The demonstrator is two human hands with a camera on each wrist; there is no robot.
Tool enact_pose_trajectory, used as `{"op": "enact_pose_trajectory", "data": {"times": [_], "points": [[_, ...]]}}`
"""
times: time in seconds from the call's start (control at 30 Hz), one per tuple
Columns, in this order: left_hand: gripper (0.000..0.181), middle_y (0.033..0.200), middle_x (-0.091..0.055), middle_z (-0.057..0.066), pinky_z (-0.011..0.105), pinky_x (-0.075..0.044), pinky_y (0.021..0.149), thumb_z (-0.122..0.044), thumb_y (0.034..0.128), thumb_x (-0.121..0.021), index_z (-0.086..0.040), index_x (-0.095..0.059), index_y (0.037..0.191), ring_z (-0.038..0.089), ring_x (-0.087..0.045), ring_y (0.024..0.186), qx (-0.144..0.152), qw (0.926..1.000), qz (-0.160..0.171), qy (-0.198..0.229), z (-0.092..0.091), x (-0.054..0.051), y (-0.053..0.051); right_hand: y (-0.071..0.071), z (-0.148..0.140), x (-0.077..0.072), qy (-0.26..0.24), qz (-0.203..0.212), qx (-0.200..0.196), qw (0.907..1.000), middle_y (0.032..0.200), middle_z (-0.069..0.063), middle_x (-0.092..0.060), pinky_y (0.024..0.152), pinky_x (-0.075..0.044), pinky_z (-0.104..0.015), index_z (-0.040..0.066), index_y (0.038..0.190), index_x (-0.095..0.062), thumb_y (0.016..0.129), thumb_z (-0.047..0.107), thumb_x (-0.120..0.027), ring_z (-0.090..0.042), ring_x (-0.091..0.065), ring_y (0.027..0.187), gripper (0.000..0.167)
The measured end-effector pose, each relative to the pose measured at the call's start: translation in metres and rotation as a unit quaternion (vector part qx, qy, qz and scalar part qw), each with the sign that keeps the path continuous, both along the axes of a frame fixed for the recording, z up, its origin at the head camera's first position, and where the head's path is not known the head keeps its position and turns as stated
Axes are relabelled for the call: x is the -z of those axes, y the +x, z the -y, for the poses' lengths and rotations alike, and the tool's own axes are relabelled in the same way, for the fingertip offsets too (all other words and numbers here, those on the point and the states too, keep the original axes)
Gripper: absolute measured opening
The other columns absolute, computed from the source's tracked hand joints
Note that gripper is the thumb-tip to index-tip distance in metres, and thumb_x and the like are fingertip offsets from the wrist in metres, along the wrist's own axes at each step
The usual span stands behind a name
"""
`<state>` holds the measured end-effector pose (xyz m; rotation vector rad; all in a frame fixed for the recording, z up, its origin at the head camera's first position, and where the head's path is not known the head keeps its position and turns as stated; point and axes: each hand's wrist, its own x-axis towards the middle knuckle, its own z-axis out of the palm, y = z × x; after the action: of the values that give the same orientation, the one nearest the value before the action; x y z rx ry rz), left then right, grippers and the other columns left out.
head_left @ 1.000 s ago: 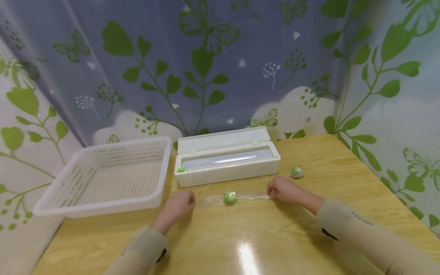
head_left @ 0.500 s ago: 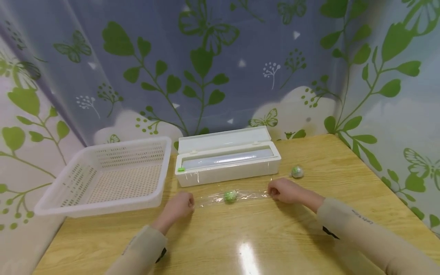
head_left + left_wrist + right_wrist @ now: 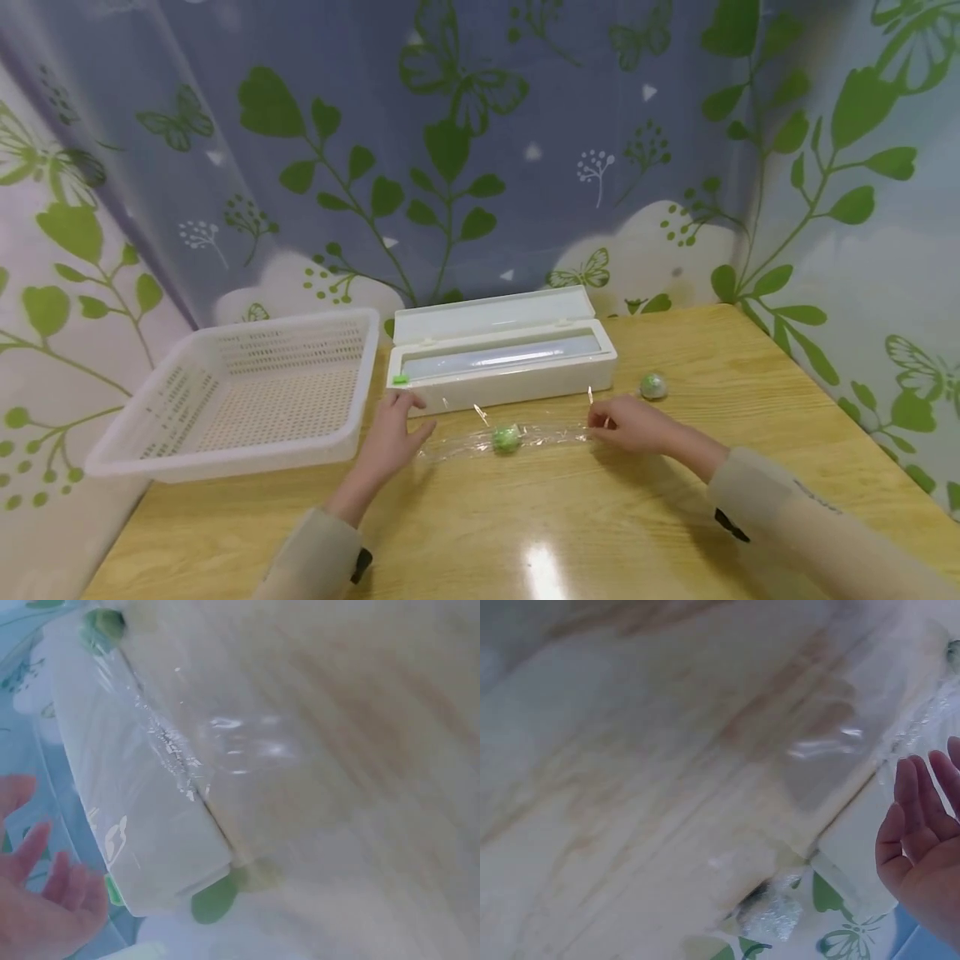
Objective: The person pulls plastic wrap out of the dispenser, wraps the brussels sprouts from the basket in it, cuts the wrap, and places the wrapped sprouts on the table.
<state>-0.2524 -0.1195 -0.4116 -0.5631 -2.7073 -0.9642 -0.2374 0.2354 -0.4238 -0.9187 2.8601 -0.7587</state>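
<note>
A small round green item [image 3: 506, 438] lies at mid-table with a strip of clear cling film [image 3: 551, 434] bunched lengthwise over it. Beside the strip's left end is my left hand [image 3: 392, 435], thumb and fingers spread and holding nothing; the left wrist view shows that hand [image 3: 49, 896] with loose fingers. At the right end, my right hand [image 3: 628, 423] is close to the film; its fingers [image 3: 907, 791] look extended in the right wrist view, pinching nothing. Behind stands a white cling film dispenser [image 3: 517, 384] with its lid raised.
A white perforated plastic basket [image 3: 358, 400] stands at the left. Beyond my right hand sits a second round green item [image 3: 653, 386], wrapped in film. The wooden table [image 3: 480, 533] ends at a patterned curtain [image 3: 525, 192] behind.
My left hand has uncurled from the film's left end and moved slightly up, fingers spread. My right hand's fingers have loosened. The head view has tilted slightly upward.
</note>
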Motion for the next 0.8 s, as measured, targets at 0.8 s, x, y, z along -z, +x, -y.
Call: {"op": "enact_pose_trajectory", "data": {"times": [0.8], "points": [[0.073, 0.134, -0.020, 0.031, 0.046, -0.019, 0.101, -0.016, 0.0814, -0.063, 0.013, -0.019, 0.131, 0.041, -0.021, 0.123, -0.088, 0.9900, 0.058, 0.093, -0.002, 0.005, -0.046, 0.000, 0.035, -0.013, -0.040, -0.009, -0.062, 0.9973, 0.077, 0.007, -0.058, 0.063, -0.046, -0.024, 0.006, 0.083, -0.061, 0.084, 0.010, -0.058, -0.006, -0.053, 0.070, 0.005]]}}
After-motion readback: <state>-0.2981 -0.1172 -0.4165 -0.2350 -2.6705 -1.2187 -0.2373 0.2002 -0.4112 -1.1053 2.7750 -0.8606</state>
